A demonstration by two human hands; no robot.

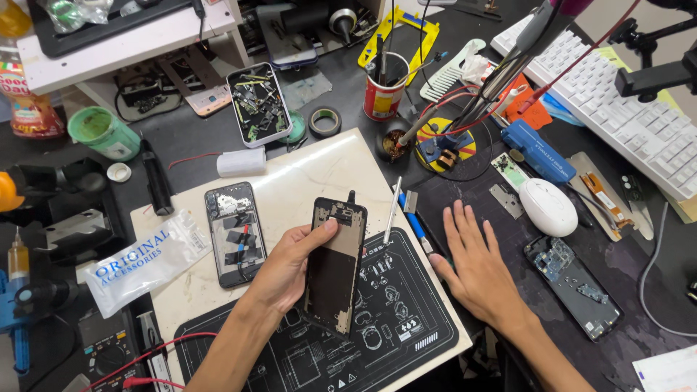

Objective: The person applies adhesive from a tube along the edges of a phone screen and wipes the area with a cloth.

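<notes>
My left hand [287,263] grips a black phone frame part [335,265], tilted upright over the black printed work mat [406,334], thumb on its upper edge. To its left an opened phone body [234,232] with exposed internals lies flat on the white board [305,178]. My right hand [475,265] lies flat, palm down, fingers spread, on the dark mat at the right, holding nothing. A blue-handled tool [415,223] and a slim metal tool [393,209] lie just left of its fingertips. Another opened phone [573,285] lies to the right of that hand.
A white mouse [549,207], white keyboard [617,109], blue box [537,150], red cup of tools [384,87], a tray of small parts [259,103], tape roll [324,121], green tub [103,133] and a plastic accessory bag [145,261] surround the boards. Red wires cross the front left.
</notes>
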